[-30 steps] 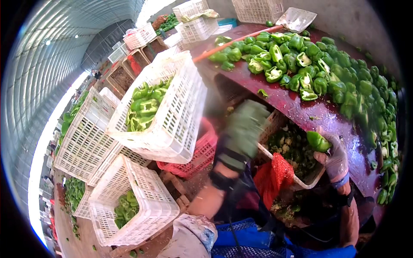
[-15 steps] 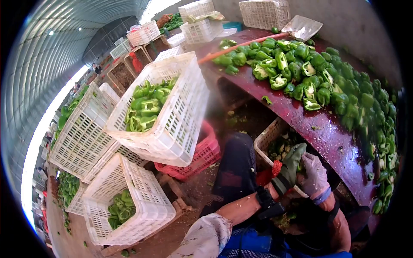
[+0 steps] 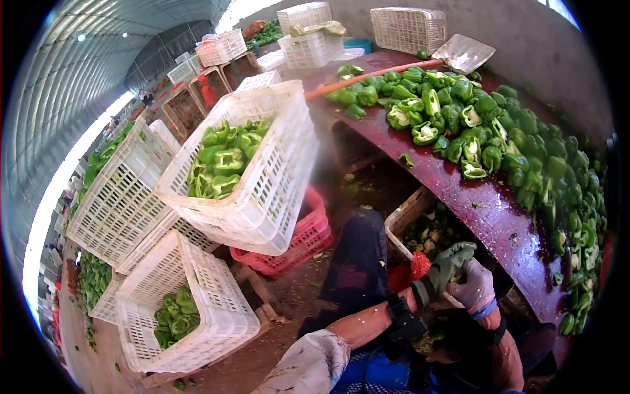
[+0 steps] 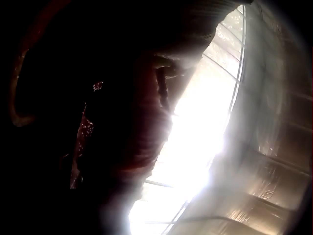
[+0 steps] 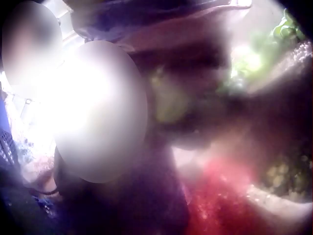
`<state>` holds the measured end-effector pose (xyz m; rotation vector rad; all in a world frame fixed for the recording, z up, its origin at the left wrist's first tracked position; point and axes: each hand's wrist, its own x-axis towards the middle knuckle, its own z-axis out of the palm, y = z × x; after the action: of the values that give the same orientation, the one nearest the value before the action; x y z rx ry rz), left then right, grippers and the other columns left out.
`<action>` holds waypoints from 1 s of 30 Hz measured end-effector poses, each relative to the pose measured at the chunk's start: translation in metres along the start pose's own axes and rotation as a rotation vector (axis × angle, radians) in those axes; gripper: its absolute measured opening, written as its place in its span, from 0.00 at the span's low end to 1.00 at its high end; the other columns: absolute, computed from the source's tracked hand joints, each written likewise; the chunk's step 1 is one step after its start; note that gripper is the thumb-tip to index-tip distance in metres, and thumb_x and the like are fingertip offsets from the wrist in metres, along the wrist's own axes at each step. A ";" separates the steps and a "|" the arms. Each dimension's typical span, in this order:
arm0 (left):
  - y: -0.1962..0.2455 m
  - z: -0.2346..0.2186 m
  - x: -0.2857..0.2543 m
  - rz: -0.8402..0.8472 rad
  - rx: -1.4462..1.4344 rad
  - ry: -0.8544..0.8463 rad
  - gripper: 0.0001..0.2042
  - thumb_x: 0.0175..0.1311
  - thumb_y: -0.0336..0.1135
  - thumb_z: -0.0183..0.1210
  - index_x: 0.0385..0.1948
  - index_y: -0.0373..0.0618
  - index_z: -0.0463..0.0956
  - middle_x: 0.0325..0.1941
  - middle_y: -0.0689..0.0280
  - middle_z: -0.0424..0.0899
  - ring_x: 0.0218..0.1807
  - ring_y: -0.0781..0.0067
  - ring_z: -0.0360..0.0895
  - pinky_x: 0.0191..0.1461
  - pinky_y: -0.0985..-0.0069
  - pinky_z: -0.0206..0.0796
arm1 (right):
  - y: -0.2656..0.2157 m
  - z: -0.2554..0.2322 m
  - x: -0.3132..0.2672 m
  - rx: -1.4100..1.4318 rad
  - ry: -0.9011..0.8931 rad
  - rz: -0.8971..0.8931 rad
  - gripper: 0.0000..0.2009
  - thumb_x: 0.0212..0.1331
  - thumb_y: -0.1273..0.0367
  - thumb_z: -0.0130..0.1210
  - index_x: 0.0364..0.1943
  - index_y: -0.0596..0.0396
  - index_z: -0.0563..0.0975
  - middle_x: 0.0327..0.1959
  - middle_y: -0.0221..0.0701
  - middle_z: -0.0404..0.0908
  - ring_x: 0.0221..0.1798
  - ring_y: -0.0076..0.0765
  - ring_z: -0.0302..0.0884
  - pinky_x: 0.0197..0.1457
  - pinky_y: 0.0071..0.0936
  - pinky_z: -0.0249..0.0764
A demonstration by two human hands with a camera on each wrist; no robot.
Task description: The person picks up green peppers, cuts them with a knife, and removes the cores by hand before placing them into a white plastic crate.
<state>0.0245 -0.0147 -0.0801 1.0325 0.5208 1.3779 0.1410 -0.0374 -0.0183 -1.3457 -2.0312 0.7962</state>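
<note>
In the head view my left hand (image 3: 445, 268), in a dark green glove, meets my right hand (image 3: 474, 287), in a pale glove, over the front of a pale crate (image 3: 396, 222). The right fingers are curled round a green pepper (image 3: 454, 278), of which only a sliver shows between the hands. Left fingers bend toward the right hand; what they touch is hidden. Dark pepper scraps (image 3: 430, 231) lie in the crate, and red netting (image 3: 419, 264) hangs at its near side. Both wrist views are too dark or blurred to show the hands' work.
Green peppers (image 3: 453, 118), several cut open, cover much of the dark red table (image 3: 446, 167) at the right. A long handle (image 3: 374, 79) leads to a metal scoop (image 3: 464, 52). White crates (image 3: 272, 197) with peppers and a pink crate (image 3: 289, 253) stand at the left.
My left hand has come across from the left to meet the right hand. The right hand has moved down and left with the pepper, now mostly covered. The head view has shifted slightly.
</note>
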 end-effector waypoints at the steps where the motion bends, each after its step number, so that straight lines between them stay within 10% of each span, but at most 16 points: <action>1: -0.004 0.001 0.000 0.326 0.202 -0.035 0.13 0.66 0.34 0.57 0.51 0.45 0.75 0.40 0.75 0.77 0.41 0.82 0.72 0.47 0.81 0.67 | 0.004 -0.001 -0.001 -0.034 0.017 -0.093 0.17 0.38 0.70 0.65 0.37 0.59 0.78 0.35 0.43 0.79 0.40 0.51 0.79 0.44 0.36 0.74; 4: -0.013 -0.009 0.008 0.099 -0.067 -0.083 0.12 0.66 0.34 0.57 0.49 0.45 0.76 0.41 0.73 0.78 0.43 0.81 0.74 0.48 0.80 0.68 | 0.003 -0.015 0.002 -0.068 -0.129 -0.132 0.16 0.40 0.70 0.67 0.36 0.58 0.78 0.34 0.43 0.80 0.38 0.50 0.79 0.43 0.35 0.75; 6: -0.027 -0.026 0.012 -0.460 -0.341 -0.072 0.11 0.67 0.34 0.56 0.48 0.44 0.76 0.44 0.70 0.78 0.45 0.79 0.74 0.50 0.78 0.68 | 0.018 -0.015 0.000 -0.038 -0.229 -0.073 0.15 0.41 0.69 0.68 0.35 0.57 0.79 0.31 0.42 0.81 0.35 0.48 0.81 0.38 0.34 0.75; 13: -0.053 -0.027 0.003 -0.003 0.175 -0.105 0.12 0.67 0.35 0.54 0.48 0.43 0.76 0.44 0.67 0.78 0.46 0.76 0.74 0.51 0.75 0.68 | 0.035 -0.006 -0.002 -0.149 -0.226 -0.183 0.15 0.41 0.67 0.70 0.33 0.57 0.79 0.26 0.42 0.80 0.31 0.48 0.81 0.35 0.35 0.76; 18: -0.020 -0.017 0.005 -0.441 -0.275 0.065 0.11 0.66 0.35 0.55 0.47 0.43 0.76 0.41 0.68 0.78 0.43 0.77 0.74 0.47 0.76 0.68 | 0.018 -0.013 0.003 -0.202 -0.226 -0.139 0.16 0.41 0.65 0.70 0.34 0.56 0.80 0.28 0.42 0.80 0.33 0.50 0.82 0.36 0.38 0.76; 21: -0.045 -0.031 0.009 -0.280 -0.390 0.064 0.09 0.65 0.34 0.56 0.45 0.45 0.76 0.37 0.71 0.78 0.37 0.79 0.73 0.41 0.78 0.68 | 0.010 -0.012 0.006 -0.199 -0.271 -0.251 0.16 0.41 0.65 0.69 0.35 0.55 0.80 0.29 0.42 0.80 0.35 0.50 0.81 0.37 0.38 0.76; 26: -0.035 -0.027 0.001 -0.514 -0.284 0.183 0.07 0.65 0.33 0.57 0.42 0.49 0.77 0.34 0.74 0.77 0.34 0.81 0.72 0.37 0.77 0.68 | 0.023 0.008 -0.005 -0.234 -0.307 -0.120 0.17 0.41 0.65 0.71 0.37 0.56 0.81 0.30 0.42 0.83 0.35 0.46 0.83 0.38 0.34 0.77; 30: -0.023 -0.031 -0.018 0.022 0.125 -0.044 0.12 0.63 0.32 0.59 0.47 0.45 0.77 0.43 0.67 0.80 0.44 0.72 0.76 0.47 0.73 0.70 | -0.023 0.015 -0.013 -0.204 -0.202 -0.158 0.17 0.38 0.64 0.73 0.32 0.58 0.82 0.23 0.38 0.82 0.28 0.40 0.83 0.36 0.32 0.77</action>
<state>0.0088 -0.0198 -0.1188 1.1703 0.5700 1.3526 0.1209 -0.0595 -0.0125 -1.2334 -2.3990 0.6924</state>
